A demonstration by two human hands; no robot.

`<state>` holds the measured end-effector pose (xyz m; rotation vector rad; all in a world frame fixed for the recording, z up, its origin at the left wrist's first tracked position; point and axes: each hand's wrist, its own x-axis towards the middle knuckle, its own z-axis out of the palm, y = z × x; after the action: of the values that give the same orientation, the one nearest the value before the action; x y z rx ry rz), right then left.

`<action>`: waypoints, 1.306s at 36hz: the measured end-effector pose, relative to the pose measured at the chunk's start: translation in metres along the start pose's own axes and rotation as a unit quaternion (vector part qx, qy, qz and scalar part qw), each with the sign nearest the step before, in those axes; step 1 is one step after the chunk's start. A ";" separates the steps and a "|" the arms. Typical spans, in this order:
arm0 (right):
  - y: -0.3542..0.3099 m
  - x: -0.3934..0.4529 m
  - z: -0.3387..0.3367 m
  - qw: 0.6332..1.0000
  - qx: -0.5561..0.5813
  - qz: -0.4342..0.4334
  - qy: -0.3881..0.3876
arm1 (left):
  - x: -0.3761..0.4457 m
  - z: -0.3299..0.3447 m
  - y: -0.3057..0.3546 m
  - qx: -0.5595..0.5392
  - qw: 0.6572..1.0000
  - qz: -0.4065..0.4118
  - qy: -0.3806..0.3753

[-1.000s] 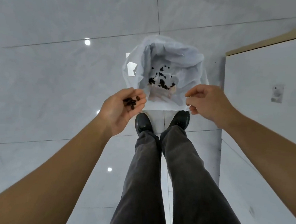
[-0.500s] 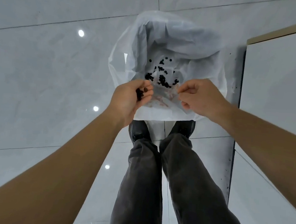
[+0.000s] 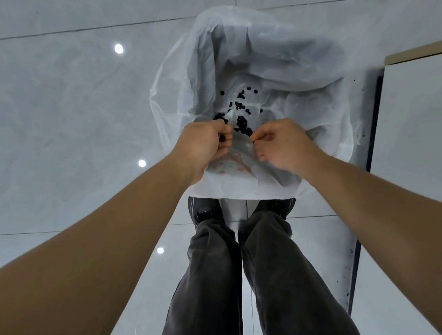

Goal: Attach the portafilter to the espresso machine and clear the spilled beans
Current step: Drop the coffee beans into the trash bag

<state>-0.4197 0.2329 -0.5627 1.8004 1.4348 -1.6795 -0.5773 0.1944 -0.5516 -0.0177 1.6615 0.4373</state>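
A waste bin lined with a white plastic bag point(image 3: 184, 88) stands on the floor in front of my feet. Several dark coffee beans point(image 3: 241, 122) lie on the bag's bottom. My left hand point(image 3: 203, 144) is over the bin's near edge, turned sideways and curled around a few beans that show dark between its fingers. My right hand point(image 3: 284, 146) is beside it, a short gap away, with thumb and forefinger pinched together just above the liner. Whether it pinches the plastic is unclear. No portafilter or espresso machine is in view.
A white cabinet point(image 3: 422, 138) with a wooden top edge stands close on the right of the bin. Dark specks point(image 3: 350, 251) dot the floor strip along its base. My legs and black shoes point(image 3: 204, 211) are right behind the bin on glossy grey tiles.
Both hands have moved forward over the bin and closer together. My left hand has turned from palm-up to sideways and curled over its beans. The view has dropped nearer the bin.
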 end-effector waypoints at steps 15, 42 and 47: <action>0.012 0.018 0.022 0.999 0.021 0.043 -0.019 | 0.039 0.008 -0.007 0.082 0.993 -0.042 0.073; 0.015 0.023 0.017 0.970 0.185 0.156 0.008 | 0.041 0.002 -0.011 0.080 0.993 -0.045 0.074; 0.012 0.016 0.012 0.969 0.190 0.156 0.007 | 0.027 0.005 -0.008 0.073 0.995 -0.033 0.062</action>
<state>-0.4205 0.2252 -0.5844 2.1035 0.8097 -1.8593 -0.5744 0.1954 -0.5800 0.0077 1.8071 0.2683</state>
